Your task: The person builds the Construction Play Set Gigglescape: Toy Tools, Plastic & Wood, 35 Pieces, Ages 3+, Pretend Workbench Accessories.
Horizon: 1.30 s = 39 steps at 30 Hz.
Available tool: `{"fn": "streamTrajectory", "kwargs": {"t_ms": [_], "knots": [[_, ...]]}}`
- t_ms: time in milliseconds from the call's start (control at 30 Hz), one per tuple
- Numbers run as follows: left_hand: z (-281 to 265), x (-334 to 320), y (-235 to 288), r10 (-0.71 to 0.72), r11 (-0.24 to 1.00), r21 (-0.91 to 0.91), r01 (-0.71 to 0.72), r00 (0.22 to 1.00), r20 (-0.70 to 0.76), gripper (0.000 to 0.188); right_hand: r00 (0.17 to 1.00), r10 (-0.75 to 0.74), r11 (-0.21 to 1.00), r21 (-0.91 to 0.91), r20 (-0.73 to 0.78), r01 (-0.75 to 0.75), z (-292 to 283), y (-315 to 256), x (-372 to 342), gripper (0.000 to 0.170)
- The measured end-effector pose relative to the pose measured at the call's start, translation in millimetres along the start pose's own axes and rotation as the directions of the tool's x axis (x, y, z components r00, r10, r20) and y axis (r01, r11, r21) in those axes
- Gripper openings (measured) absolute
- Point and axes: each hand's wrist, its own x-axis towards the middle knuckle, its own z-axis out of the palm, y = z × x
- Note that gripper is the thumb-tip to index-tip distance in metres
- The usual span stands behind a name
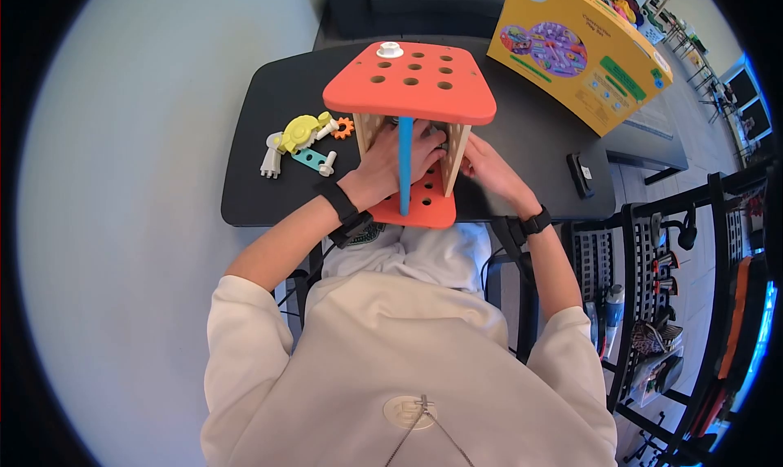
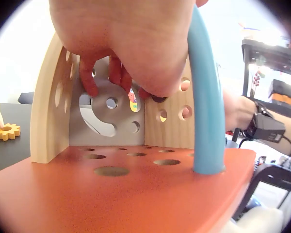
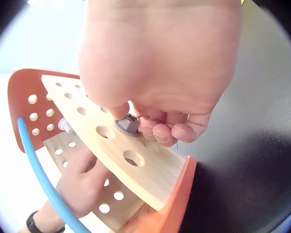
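An orange-topped toy frame stands with wooden side panels, an orange base and a blue rod at its front. My left hand reaches inside, behind the rod. Its bent fingers hang before a grey back panel in the left wrist view; whether they hold anything is hidden. Outside the right side panel, my right hand pinches a grey faceted piece against the wood between thumb and fingers. A white bolt sits in the orange top.
Left of the frame lie yellow-green and teal pieces, an orange gear and a white bolt. A yellow box stands at the back right. Near the table's right edge is a black object.
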Motion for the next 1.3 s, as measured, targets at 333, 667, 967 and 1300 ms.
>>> {"fn": "streamTrajectory", "kwargs": {"t_ms": [333, 667, 967, 1300], "knots": [[1.7, 0.6, -9.1, 0.074, 0.997, -0.020, -0.075, 0.996, -0.050, 0.026, 0.973, -0.182, 0.983, 0.040, 0.143, 0.178, -5.7, -37.7, -14.0, 0.110], [-37.6, -15.2, -33.7, 0.102, 0.994, 0.021, -0.103, 0.994, 0.048, 0.042, 0.989, -0.149, 0.984, 0.095, 0.006, 0.148, 3.5, -36.3, 2.5, 0.098], [-79.1, -71.8, -58.0, 0.094, 0.976, 0.201, -0.079, 0.994, -0.064, 0.040, 0.766, -0.547, 0.699, -0.687, -0.337, 0.198, 10.3, -83.0, -12.2, 0.104], [-40.6, -153.2, -87.2, -0.384, 0.921, 0.084, 0.380, 0.922, 0.040, 0.032, 0.664, -0.729, 0.302, -0.949, -0.168, 0.092, 37.1, -49.5, -7.8, 0.109]]}}
